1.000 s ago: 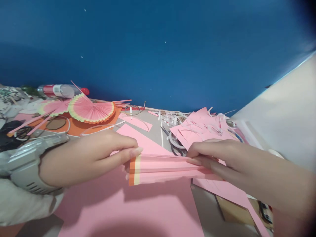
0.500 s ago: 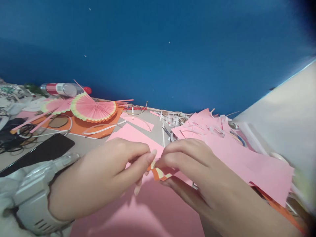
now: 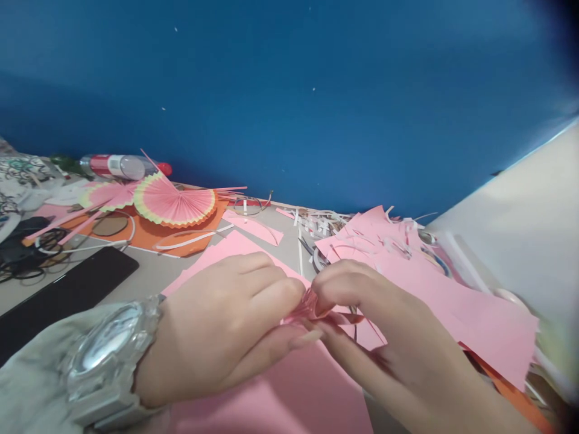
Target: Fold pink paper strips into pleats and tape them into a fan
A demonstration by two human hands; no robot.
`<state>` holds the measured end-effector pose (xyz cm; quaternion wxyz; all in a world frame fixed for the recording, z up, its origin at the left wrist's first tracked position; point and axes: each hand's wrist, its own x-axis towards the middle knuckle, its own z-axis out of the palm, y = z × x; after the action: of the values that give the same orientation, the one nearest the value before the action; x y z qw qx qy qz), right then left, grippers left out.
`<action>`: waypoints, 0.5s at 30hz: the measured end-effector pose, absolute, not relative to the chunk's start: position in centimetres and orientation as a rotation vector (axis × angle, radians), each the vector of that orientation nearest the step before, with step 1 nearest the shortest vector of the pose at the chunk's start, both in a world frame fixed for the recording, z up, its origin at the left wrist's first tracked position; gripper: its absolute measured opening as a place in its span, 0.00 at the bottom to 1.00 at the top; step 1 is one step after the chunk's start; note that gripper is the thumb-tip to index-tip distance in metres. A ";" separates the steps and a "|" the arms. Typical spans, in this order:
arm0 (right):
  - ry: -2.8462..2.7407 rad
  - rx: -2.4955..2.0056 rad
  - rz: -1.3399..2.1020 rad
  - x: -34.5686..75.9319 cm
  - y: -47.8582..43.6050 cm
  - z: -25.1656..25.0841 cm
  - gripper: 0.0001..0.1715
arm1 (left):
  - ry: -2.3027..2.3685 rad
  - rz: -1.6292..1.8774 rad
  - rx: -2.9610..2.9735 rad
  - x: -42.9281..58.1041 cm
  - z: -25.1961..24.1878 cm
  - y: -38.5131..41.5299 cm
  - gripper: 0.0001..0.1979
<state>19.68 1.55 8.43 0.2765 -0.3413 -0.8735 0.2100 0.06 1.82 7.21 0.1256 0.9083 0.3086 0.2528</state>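
Between my two hands is a piece of pleated pink paper [image 3: 309, 304], its narrow folds bunched together. My left hand [image 3: 239, 319], with a clear watch on the wrist, pinches its left side between thumb and fingers. My right hand [image 3: 375, 319] grips the right side, fingers curled over the top and thumb below. Most of the folded paper is hidden by the fingers. Under the hands lies a large pink sheet [image 3: 289, 392].
Pink paper fans [image 3: 178, 205] with yellow edges rest on orange paper [image 3: 194, 244] at the left. A black phone [image 3: 76, 283], cables [image 3: 27, 247] and a plastic bottle [image 3: 122, 166] lie there too. Pink sheets [image 3: 434, 289] and paper scraps [image 3: 321, 223] spread rightward, before a blue wall [image 3: 289, 102].
My left hand has rolled over and moved right, closer to my right hand. The orange and yellow edge seen before is now out of sight, and pink folds show instead.
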 end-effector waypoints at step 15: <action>-2.321 -0.799 0.431 19.4 1.1 8.3 0.09 | 0.980 0.936 2.545 0.6 6.7 0.5 0.07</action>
<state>19.36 1.08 8.25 0.3188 -0.3038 -0.8827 0.1638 0.62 0.47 6.69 0.1289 0.8753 0.3372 0.3218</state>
